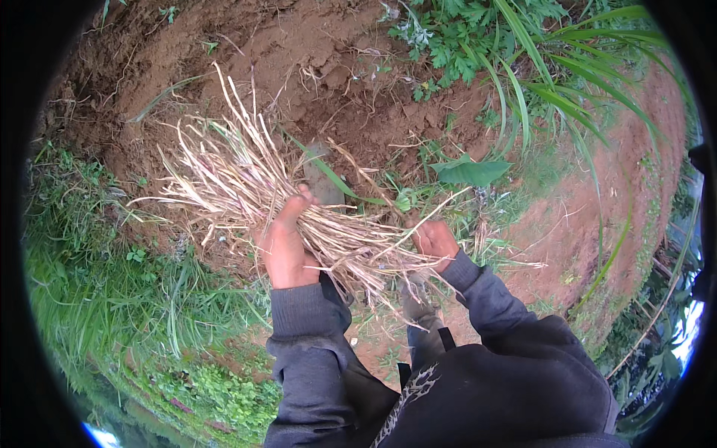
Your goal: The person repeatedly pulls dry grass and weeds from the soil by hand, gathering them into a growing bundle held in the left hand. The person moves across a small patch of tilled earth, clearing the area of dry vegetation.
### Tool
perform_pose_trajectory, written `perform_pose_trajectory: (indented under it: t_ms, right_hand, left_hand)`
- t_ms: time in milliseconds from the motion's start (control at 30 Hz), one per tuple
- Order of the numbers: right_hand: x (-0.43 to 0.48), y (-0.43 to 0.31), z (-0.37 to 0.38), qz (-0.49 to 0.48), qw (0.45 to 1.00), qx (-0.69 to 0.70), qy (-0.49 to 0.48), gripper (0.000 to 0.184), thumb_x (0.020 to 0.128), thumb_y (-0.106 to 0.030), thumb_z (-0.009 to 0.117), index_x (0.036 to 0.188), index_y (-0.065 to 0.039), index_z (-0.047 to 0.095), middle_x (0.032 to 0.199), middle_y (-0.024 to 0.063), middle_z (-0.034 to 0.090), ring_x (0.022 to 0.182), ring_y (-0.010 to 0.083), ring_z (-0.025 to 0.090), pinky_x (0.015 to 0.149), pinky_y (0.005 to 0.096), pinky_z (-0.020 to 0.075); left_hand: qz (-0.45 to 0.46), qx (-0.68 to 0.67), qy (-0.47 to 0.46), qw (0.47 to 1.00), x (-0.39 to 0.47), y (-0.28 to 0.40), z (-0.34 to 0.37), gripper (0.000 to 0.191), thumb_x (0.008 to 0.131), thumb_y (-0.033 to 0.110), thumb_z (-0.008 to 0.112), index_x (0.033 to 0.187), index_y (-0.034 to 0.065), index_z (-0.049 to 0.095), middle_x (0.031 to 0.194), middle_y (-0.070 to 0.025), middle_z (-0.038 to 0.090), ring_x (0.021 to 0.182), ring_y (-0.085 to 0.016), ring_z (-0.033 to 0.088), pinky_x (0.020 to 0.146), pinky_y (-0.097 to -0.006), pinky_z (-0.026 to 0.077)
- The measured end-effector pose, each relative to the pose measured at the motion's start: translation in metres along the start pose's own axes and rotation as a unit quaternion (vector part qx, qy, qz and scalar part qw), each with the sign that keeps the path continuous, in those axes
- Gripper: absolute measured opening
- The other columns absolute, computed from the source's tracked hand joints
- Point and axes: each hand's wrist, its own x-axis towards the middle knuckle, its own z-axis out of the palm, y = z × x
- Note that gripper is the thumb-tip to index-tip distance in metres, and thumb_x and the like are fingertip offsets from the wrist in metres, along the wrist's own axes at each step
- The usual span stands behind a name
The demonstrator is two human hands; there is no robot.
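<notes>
A thick bundle of dry, pale plant stems [358, 232] lies slantwise in front of my body, its loose ends fanning out at both sides. My left hand [285, 243] is wrapped around its middle, the thumb over the stems. At the bundle's right end is my right hand [434, 241], its fingers curled shut on the lower end of a brown twisted stalk [364, 176]. That stalk reaches up and left from the fist, behind the bundle. One thin stem [440, 208] sticks out past the right hand. The right fingertips are partly hidden.
Bare reddish-brown soil [347, 73] slopes beyond the bundle. A smooth grey thing [324, 173] shows partly behind the stems. Long-bladed grass [552, 78] and leafy weeds [454, 33] grow at upper right, a broad green leaf [473, 171] below. Dense grass [112, 297] covers the left side.
</notes>
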Motion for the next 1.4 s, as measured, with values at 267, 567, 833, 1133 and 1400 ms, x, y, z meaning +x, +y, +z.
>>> perform_pose_trajectory:
  t_ms: [267, 567, 833, 1133, 1400]
  right_hand:
    - [-0.145, -0.030, -0.158, 0.141, 0.989, 0.002, 0.040, 0.040, 0.099, -0.025, 0.042, 0.068, 0.001, 0.044, 0.059, 0.0054, 0.040, 0.055, 0.0146, 0.036, 0.053, 0.0335, 0.0340]
    - [-0.243, -0.060, -0.172, 0.079, 0.989, -0.106, 0.072, 0.027, 0.096, -0.016, 0.046, 0.076, 0.001, 0.046, 0.067, 0.0164, 0.042, 0.061, 0.0343, 0.044, 0.058, 0.0400, 0.0378]
    - [-0.292, -0.090, -0.148, 0.008, 0.992, -0.112, -0.050, 0.024, 0.094, -0.016, 0.050, 0.076, 0.000, 0.049, 0.068, 0.0176, 0.045, 0.067, 0.0373, 0.047, 0.063, 0.0440, 0.0391]
    - [-0.347, -0.086, -0.161, 0.242, 0.937, 0.126, -0.219, 0.040, 0.099, -0.026, 0.042, 0.066, -0.003, 0.046, 0.058, 0.0055, 0.042, 0.052, 0.0186, 0.038, 0.055, 0.0341, 0.0344]
    - [-0.347, -0.073, -0.159, 0.302, 0.885, 0.267, -0.233, 0.043, 0.098, -0.024, 0.039, 0.058, -0.007, 0.037, 0.054, 0.0000, 0.033, 0.054, 0.0127, 0.028, 0.054, 0.0306, 0.0274]
  left_hand:
    - [0.046, -0.017, -0.016, 0.999, -0.006, -0.010, -0.026, 0.012, 0.080, 0.006, 0.063, 0.089, -0.0018, 0.064, 0.099, -0.0100, 0.065, 0.096, -0.018, 0.059, 0.086, -0.0313, 0.046]
    - [-0.215, -0.106, -0.377, 0.895, -0.059, -0.103, -0.010, 0.028, 0.083, 0.008, 0.058, 0.109, -0.0026, 0.054, 0.090, -0.0098, 0.061, 0.083, -0.019, 0.063, 0.071, -0.0331, 0.056]
    - [-0.305, -0.272, -0.458, 0.789, -0.118, -0.176, 0.001, 0.028, 0.082, 0.012, 0.058, 0.107, 0.0011, 0.054, 0.121, -0.0179, 0.054, 0.106, -0.025, 0.058, 0.095, -0.0432, 0.050]
    - [-0.213, -0.353, -0.597, 0.688, -0.155, -0.185, 0.000, 0.028, 0.075, 0.025, 0.058, 0.097, 0.0083, 0.054, 0.144, -0.0268, 0.036, 0.137, -0.043, 0.031, 0.114, -0.0611, 0.022]
    - [-0.209, -0.337, -0.693, 0.602, -0.155, -0.166, 0.014, 0.032, 0.074, 0.029, 0.064, 0.103, 0.0158, 0.060, 0.154, -0.0254, 0.013, 0.140, -0.050, 0.014, 0.112, -0.0663, 0.015]
